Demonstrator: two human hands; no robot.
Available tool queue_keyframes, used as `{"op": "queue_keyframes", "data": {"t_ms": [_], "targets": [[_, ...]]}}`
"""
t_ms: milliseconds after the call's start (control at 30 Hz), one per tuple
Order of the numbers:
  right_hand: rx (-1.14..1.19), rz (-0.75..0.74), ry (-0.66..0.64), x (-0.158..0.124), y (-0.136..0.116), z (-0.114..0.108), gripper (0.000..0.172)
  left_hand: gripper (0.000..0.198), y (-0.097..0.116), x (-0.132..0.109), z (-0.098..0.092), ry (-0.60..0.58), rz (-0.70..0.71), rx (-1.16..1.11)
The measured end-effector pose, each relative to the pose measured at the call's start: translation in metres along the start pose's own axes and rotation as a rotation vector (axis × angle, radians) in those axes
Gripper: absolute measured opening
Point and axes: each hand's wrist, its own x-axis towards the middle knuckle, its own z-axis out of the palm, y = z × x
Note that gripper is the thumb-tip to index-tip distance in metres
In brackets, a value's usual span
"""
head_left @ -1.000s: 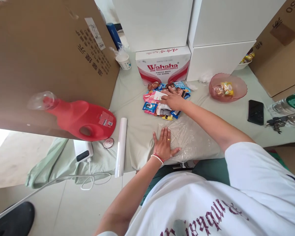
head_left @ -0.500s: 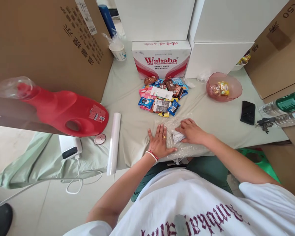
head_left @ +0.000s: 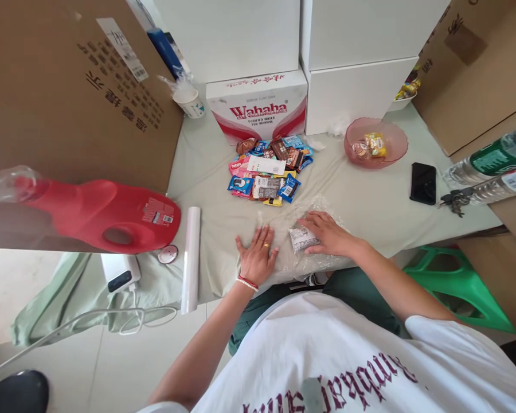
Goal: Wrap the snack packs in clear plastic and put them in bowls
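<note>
My left hand (head_left: 257, 258) lies flat on the cloth-covered table near its front edge, fingers spread, with nothing in it. To its right, my right hand (head_left: 329, 234) has its thumb and fingers around the right side of a small silvery-white packet (head_left: 301, 240) with printed text. The packet rests on a sheet of clear plastic film (head_left: 290, 261), which is crumpled and partly under my right hand. Beyond both hands sits a pile of wrapped snacks (head_left: 269, 188) in blue, pink, brown and yellow wrappers.
A roll of film (head_left: 191, 258) and a red jug (head_left: 124, 215) stand left. Behind the snacks is a Wahaba-style red-and-white carton (head_left: 258, 109). To the right are a pink bowl (head_left: 398, 146) holding packets, a phone (head_left: 423, 183), keys (head_left: 456, 199), bottles (head_left: 490, 155) and a green stool (head_left: 464, 287).
The camera view has shifted, moving most things left in the picture. My left hand has slid left, away from the packet. More of the packet shows beside my right hand.
</note>
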Motion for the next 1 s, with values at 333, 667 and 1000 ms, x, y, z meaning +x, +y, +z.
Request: {"op": "queue_keyframes", "data": {"t_ms": [333,667,1000], "targets": [[0.158,0.068,0.204,-0.102,0.01,0.038,0.054,0.059,-0.015,-0.032,-0.005,-0.056,0.434,-0.103],[0.362,0.007,0.29,-0.08,0.027,0.007,0.025,0.02,-0.015,-0.014,-0.002,0.037,0.253,-0.615],[0.684,0.334,0.083,-0.019,0.058,-0.02,0.044,0.045,-0.028,0.017,-0.006,0.018,0.213,-0.837]]}}
